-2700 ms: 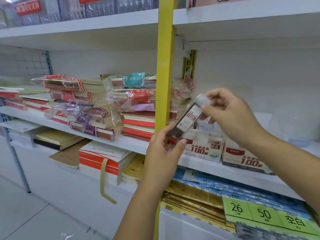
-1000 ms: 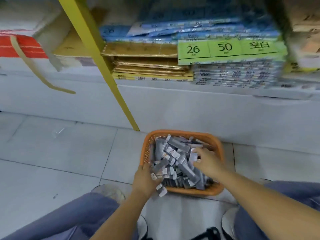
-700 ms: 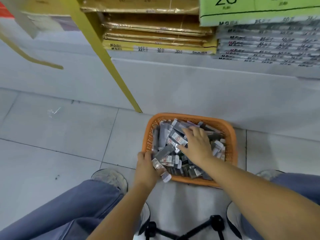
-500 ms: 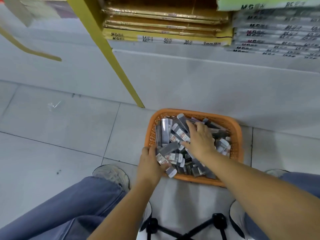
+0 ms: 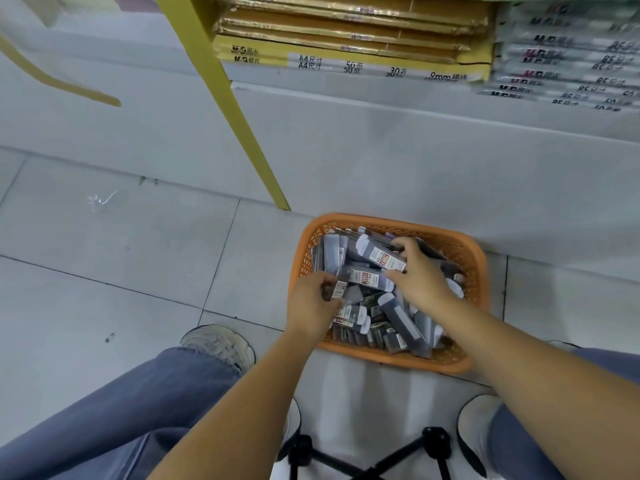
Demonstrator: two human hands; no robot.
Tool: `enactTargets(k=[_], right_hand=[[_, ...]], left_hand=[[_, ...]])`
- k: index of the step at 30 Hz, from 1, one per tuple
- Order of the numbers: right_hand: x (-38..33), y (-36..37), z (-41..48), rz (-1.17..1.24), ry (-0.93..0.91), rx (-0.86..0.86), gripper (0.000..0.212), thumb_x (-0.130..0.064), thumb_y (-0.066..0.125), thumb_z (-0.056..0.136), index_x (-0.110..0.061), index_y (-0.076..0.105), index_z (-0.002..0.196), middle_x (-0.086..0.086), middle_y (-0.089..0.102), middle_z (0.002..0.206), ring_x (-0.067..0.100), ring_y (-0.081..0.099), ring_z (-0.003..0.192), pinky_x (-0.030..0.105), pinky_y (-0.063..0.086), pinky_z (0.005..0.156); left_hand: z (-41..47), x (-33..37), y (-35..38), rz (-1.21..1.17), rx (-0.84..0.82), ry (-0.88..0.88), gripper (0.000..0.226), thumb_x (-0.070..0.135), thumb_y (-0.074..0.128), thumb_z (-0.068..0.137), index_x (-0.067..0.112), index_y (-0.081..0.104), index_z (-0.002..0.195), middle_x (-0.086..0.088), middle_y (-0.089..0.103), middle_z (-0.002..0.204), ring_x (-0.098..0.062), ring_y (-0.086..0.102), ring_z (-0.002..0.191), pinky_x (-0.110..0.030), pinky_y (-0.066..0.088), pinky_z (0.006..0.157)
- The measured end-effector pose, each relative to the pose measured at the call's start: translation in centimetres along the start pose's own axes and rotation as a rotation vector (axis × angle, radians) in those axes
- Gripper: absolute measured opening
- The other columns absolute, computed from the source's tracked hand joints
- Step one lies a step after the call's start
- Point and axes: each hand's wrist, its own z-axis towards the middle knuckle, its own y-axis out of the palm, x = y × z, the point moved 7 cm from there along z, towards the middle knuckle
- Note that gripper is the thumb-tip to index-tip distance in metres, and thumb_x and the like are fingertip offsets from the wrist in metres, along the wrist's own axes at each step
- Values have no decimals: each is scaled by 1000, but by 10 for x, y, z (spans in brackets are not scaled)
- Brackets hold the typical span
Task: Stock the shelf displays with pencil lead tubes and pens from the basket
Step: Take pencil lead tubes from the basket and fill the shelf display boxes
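Digging through the basket [image 5: 479, 268] on the floor [image 5: 138, 254], down at 4 o'clock, packed with tubes [image 5: 398, 320]. Gripping one tube [image 5: 339, 289] with left hand [image 5: 310, 306] curled round it at the basket's 9 o'clock; pinching a second tube [image 5: 382, 258] in right hand [image 5: 420, 278] near 12.

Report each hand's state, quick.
Left hand: closed, holding a lead tube.
Right hand: closed on a second lead tube in the basket.

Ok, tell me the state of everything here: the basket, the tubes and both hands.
basket, upright on the floor, heaped full.
pencil lead tubes, loose, jumbled in the basket.
left hand, grips a side tube.
right hand, pinches a top tube.
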Motion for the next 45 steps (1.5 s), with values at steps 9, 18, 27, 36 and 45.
enactTargets(k=[9, 18, 27, 36, 45], right_hand=[[11, -13, -4, 208, 71, -48, 39, -14, 66, 90, -20, 56, 127, 2, 59, 120, 15, 57, 101, 27, 42, 81], [-34, -76, -34, 368, -9, -2, 34, -38, 73, 81, -43, 59, 111, -17, 69, 102, -3, 66, 83, 17, 53, 69], [-132, -134, -92, 828, -271, 210, 30, -8, 68, 88, -34, 63, 103, -2, 72, 103, 20, 69, 96, 42, 55, 90], [-201, -165, -136, 1061, -408, 151, 27, -10, 64, 91, -30, 64, 109, 1, 74, 101, 20, 71, 90, 37, 57, 77], [-251, -244, -170, 816, -567, 176, 20, -18, 63, 93, -30, 65, 109, -3, 70, 82, 14, 62, 70, 28, 54, 70]], left_hand=[[17, 2, 13, 309, -209, 3, 47, 21, 84, 79, 21, 60, 120, -1, 68, 114, -20, 64, 102, -38, 56, 88], [-7, 50, -13, -315, -266, -24, 21, 26, 63, 98, 26, 62, 119, 6, 73, 109, -14, 70, 102, -44, 55, 98], [-75, 168, -56, -809, -449, 141, 46, 35, 59, 99, 24, 47, 142, -5, 68, 132, -30, 68, 117, -61, 53, 97], [-117, 214, -127, -580, -223, 310, 35, 17, 58, 102, 17, 50, 136, -8, 68, 129, -26, 63, 121, -51, 46, 109], [-124, 277, -214, -643, -82, 394, 34, 20, 52, 105, 28, 54, 138, -2, 66, 132, -26, 60, 123, -48, 52, 104]])
